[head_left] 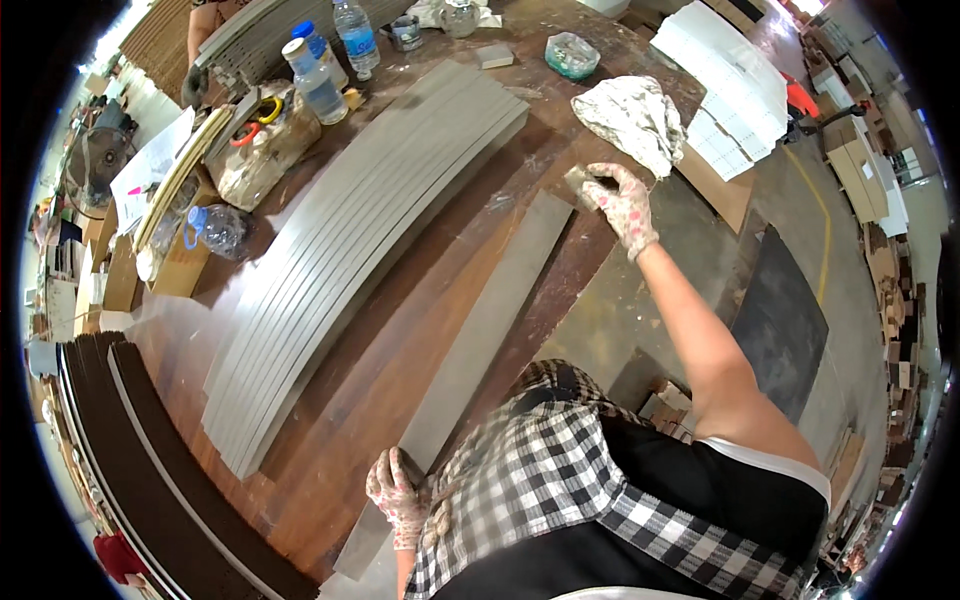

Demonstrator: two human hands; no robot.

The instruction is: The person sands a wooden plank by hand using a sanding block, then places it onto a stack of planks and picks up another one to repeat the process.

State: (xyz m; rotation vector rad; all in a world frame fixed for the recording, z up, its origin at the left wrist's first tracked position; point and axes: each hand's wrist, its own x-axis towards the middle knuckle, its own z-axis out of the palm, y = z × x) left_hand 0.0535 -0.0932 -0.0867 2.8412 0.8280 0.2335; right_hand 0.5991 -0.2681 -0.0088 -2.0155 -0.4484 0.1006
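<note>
A long, narrow grey board [490, 325] lies slanting across the brown table in front of me. My left hand [396, 492], in a patterned glove, is closed on the board toward its near end, fingers curled over it. At the board's far end, my gloved right hand [622, 205] pinches a small grey-brown block [580, 186]; whether the block touches the board, I cannot tell. Left of this board, a fanned stack of grey boards [365, 240] lies on the table. A stained white cloth [632, 122] rests just beyond my right hand.
Water bottles [316, 85] and a green-tinted plastic bowl [572, 56] stand toward the back. Rolls of tape [270, 109] lie on a plastic-wrapped bundle at left. Dark boards [150, 480] are stacked at lower left. White sheets [735, 85] sit at right. Another person's arm [200, 35] shows at top left.
</note>
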